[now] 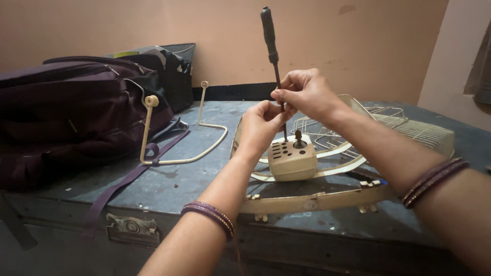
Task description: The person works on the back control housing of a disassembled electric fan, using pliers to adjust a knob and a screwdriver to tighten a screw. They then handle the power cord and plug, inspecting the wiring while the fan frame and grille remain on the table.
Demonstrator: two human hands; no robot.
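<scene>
A long screwdriver (pixel 269 38) with a black handle stands upright, its tip down on the cream motor housing (pixel 292 160) of a dismantled fan. My right hand (pixel 305 94) pinches the metal shaft from the right. From the left, my left hand (pixel 262 124) closes its fingers around the same shaft just below. The housing sits inside a cream fan guard ring (pixel 312 200) lying flat on a dark blue-grey trunk top (pixel 169 186). A short metal spindle (pixel 298 137) sticks up from the housing beside the screwdriver tip.
A dark purple backpack (pixel 66 110) lies at the left, its strap (pixel 123 181) trailing over the trunk's front edge. A cream bent-tube fan stand (pixel 176 130) rests beside it. A wire grille (pixel 409 128) lies at the right. A peach wall (pixel 358 46) stands behind.
</scene>
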